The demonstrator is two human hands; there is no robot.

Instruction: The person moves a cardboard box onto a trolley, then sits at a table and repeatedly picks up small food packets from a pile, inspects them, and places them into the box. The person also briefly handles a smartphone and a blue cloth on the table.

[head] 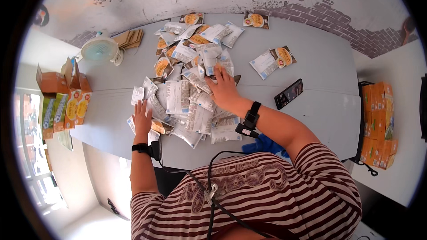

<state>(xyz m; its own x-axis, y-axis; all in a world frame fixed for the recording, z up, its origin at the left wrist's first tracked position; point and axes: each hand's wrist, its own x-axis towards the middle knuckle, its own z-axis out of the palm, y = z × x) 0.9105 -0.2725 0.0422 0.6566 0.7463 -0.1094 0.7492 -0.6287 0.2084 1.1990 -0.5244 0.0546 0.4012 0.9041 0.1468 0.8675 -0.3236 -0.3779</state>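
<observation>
A heap of flat food packets (pixel 177 96) covers the middle of the grey table (pixel 317 56); some lie white back up, others show orange-and-brown fronts. My left hand (pixel 142 120) rests at the heap's left edge, fingers pointing away from me, touching a small white packet (pixel 137 95). Over the heap's right side lies my right hand (pixel 223 88), its fingers spread against packets; whether it grips one cannot be told. Both wrists wear black straps with small cabled devices. Two packets (pixel 263 65) lie overlapping to the right, and a single orange-fronted packet (pixel 256 20) is near the wall.
A smartphone (pixel 289 94) lies right of the heap, and a blue cloth or glove (pixel 263 144) near my body. Open cartons (pixel 68 103) stand at the left edge, near a small fan (pixel 100 49) and folded cardboard (pixel 130 38). Orange boxes (pixel 378 123) are stacked at the right.
</observation>
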